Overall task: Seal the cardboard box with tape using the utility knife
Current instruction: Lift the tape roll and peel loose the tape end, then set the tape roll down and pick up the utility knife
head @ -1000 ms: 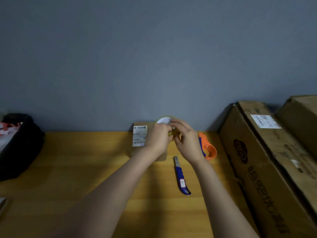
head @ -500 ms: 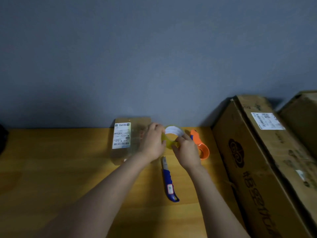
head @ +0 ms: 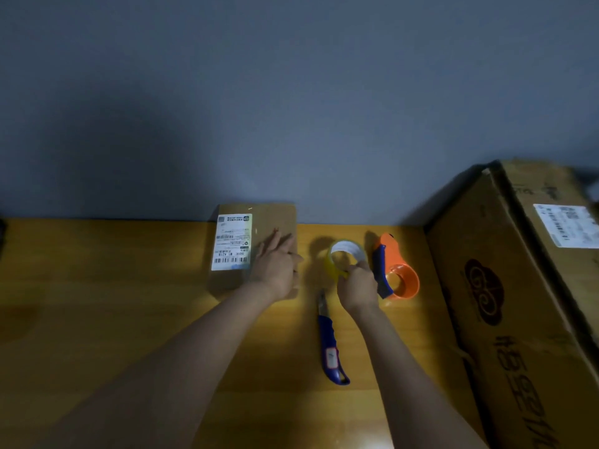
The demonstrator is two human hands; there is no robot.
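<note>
A small cardboard box (head: pixel 233 283) with a white shipping label lies flat on the wooden table against the wall. My left hand (head: pixel 275 265) rests flat on its right part, fingers spread. My right hand (head: pixel 358 285) grips the near rim of a yellowish clear tape roll (head: pixel 334 265), held upright just right of the box. A blue utility knife (head: pixel 329 341) lies on the table below the roll, between my forearms, blade end pointing away from me.
An orange and blue tape dispenser (head: pixel 397 273) lies just right of my right hand. A large cardboard carton (head: pixel 505 312) with a white label fills the right side. The grey wall (head: pixel 291 108) runs along the table's far edge (head: pixel 97 220).
My left hand let go of the roll and moved left onto the box. The right hand keeps the roll, now clear of the box. The view shifted, so everything sits further right.
</note>
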